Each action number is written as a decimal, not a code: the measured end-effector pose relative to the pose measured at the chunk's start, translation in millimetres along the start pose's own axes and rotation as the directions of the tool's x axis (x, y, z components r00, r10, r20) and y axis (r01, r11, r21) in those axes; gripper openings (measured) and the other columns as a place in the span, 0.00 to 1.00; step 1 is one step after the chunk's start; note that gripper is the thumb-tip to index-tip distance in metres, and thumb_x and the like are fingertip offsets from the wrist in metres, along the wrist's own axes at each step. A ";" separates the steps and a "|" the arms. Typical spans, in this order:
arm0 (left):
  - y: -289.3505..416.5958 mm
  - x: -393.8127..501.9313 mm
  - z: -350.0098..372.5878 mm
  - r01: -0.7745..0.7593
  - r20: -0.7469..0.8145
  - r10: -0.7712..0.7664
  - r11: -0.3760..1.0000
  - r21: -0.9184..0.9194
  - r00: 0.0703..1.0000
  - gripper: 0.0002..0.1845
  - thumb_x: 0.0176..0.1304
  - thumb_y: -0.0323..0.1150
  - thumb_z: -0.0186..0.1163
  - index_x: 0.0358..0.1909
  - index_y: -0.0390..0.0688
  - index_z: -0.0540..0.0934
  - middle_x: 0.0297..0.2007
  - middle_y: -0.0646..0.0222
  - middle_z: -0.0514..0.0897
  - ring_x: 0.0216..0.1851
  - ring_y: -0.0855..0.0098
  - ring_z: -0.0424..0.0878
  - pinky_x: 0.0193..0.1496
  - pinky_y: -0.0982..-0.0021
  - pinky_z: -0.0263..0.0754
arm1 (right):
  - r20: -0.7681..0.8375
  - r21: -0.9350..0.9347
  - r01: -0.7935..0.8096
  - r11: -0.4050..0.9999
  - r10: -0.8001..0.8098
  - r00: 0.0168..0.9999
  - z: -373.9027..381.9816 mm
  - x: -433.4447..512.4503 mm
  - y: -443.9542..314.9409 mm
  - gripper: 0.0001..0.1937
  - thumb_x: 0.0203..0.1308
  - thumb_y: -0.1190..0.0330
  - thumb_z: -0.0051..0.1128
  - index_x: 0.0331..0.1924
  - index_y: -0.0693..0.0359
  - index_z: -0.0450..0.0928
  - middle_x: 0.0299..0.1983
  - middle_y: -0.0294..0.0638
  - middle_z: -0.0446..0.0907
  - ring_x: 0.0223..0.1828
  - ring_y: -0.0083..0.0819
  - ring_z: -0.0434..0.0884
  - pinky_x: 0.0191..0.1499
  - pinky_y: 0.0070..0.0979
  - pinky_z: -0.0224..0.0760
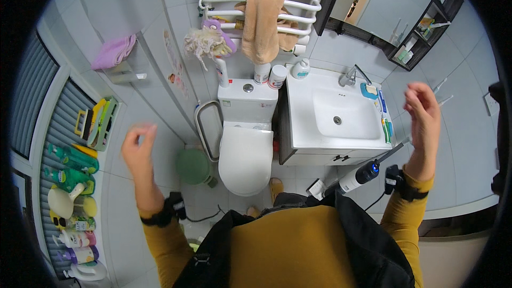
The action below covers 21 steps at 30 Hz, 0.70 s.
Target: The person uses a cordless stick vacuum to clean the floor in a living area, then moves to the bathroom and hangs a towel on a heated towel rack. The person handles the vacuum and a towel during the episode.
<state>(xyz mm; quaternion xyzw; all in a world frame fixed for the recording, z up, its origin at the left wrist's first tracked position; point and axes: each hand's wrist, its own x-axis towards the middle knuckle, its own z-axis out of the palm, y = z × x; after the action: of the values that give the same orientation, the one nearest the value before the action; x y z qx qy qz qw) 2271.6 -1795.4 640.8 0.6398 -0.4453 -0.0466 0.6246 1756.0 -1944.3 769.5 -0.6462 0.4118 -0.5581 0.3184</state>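
Both of my hands are raised in the air, one on each side. My left hand [140, 144] is bent, its thumb and fingertips close together, with nothing visible in it; a green bin [193, 167] lies lower to its right. My right hand [423, 116] is curled in a similar way, right of the washbasin [348, 116], and no object shows in it. Between the hands stands a white toilet [246, 160] with its lid down. A soap bar in a blue dish [369, 91] and toothbrushes [386, 130] lie on the basin's right edge.
Bottles [76, 180] line the windowsill at left. A folded tub [209, 130] leans beside the toilet. Brown towels [262, 26] hang on a white rack [304, 6]. A floor cleaner [356, 178] stands below the basin cabinet [320, 157]. A mirror cabinet [384, 4] is at upper right.
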 end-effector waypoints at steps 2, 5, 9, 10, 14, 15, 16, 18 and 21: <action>18.8 28.2 34.6 -0.093 0.066 0.095 0.995 -0.045 0.993 0.06 0.58 0.28 0.63 0.28 0.34 0.80 0.36 0.66 0.83 0.40 0.75 0.77 0.48 0.76 0.68 | 0.179 0.180 -0.012 0.984 -0.021 0.984 30.6 20.6 2.8 0.13 0.59 0.71 0.59 0.48 0.62 0.75 0.34 0.30 0.75 0.34 0.16 0.73 0.38 0.14 0.68; 45.2 70.4 92.0 -0.047 0.172 0.081 0.980 -0.192 0.982 0.08 0.60 0.28 0.61 0.36 0.34 0.83 0.38 0.67 0.83 0.42 0.76 0.78 0.49 0.78 0.68 | 0.314 0.451 -0.232 0.862 0.090 0.945 84.4 57.3 20.2 0.15 0.60 0.71 0.57 0.52 0.63 0.73 0.40 0.34 0.78 0.39 0.20 0.76 0.44 0.17 0.72; 59.1 126.7 174.8 -0.003 0.305 0.138 0.915 -0.404 0.942 0.15 0.63 0.29 0.58 0.50 0.36 0.78 0.46 0.65 0.82 0.47 0.75 0.78 0.52 0.77 0.68 | 0.442 0.538 -0.433 0.723 0.196 0.876 156.5 114.7 57.8 0.14 0.63 0.70 0.53 0.52 0.62 0.74 0.44 0.37 0.79 0.43 0.23 0.77 0.49 0.22 0.71; 58.0 140.1 195.4 0.014 0.323 0.127 0.915 -0.403 0.938 0.16 0.63 0.29 0.57 0.53 0.37 0.76 0.48 0.66 0.82 0.47 0.76 0.78 0.52 0.77 0.67 | 0.485 0.549 -0.475 0.687 0.200 0.851 173.2 131.3 68.5 0.13 0.63 0.70 0.51 0.51 0.62 0.75 0.44 0.36 0.79 0.44 0.24 0.77 0.50 0.22 0.70; 40.8 201.4 274.6 0.001 0.279 0.118 0.920 -0.392 0.953 0.19 0.64 0.29 0.55 0.56 0.37 0.72 0.51 0.64 0.79 0.48 0.77 0.77 0.51 0.78 0.67 | 0.367 0.434 -0.553 0.711 0.422 0.829 236.8 196.0 108.8 0.14 0.67 0.66 0.43 0.51 0.55 0.78 0.48 0.31 0.78 0.51 0.23 0.72 0.55 0.25 0.58; 35.6 215.3 293.3 -0.005 0.235 0.108 0.917 -0.398 0.966 0.18 0.65 0.30 0.54 0.55 0.36 0.72 0.50 0.64 0.79 0.48 0.77 0.76 0.51 0.78 0.67 | 0.368 0.440 -0.546 0.713 0.411 0.834 249.5 208.0 117.6 0.15 0.68 0.66 0.40 0.51 0.55 0.78 0.47 0.30 0.78 0.50 0.23 0.72 0.56 0.24 0.57; 31.4 226.6 309.4 0.030 0.203 0.052 0.924 -0.382 0.978 0.17 0.65 0.30 0.54 0.54 0.36 0.72 0.49 0.63 0.79 0.48 0.78 0.76 0.50 0.78 0.67 | 0.363 0.443 -0.540 0.715 0.408 0.838 260.1 218.6 125.2 0.15 0.68 0.66 0.38 0.50 0.55 0.79 0.47 0.30 0.78 0.49 0.22 0.72 0.56 0.24 0.56; 26.5 241.3 326.4 0.112 0.244 -0.029 0.937 -0.331 0.969 0.15 0.66 0.34 0.54 0.49 0.35 0.74 0.41 0.64 0.81 0.41 0.77 0.78 0.44 0.77 0.71 | 0.497 0.490 -0.551 0.676 0.303 0.813 273.4 233.0 137.4 0.18 0.71 0.65 0.32 0.53 0.57 0.75 0.48 0.33 0.78 0.48 0.24 0.74 0.54 0.26 0.64; 30.7 240.1 326.5 0.441 0.473 -0.272 0.849 -0.292 0.838 0.16 0.66 0.39 0.55 0.46 0.36 0.77 0.37 0.66 0.82 0.36 0.76 0.80 0.40 0.76 0.75 | 0.615 0.545 -0.649 0.531 0.273 0.740 282.5 243.5 145.9 0.15 0.70 0.65 0.34 0.50 0.61 0.73 0.44 0.41 0.80 0.42 0.26 0.81 0.46 0.25 0.77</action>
<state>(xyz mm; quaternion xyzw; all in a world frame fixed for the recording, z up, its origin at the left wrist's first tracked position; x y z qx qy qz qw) 2198.6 -2188.1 715.5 0.5508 -0.4192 -0.3866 0.6095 2017.2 -2240.8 704.9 -0.4362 0.2259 -0.3958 0.7759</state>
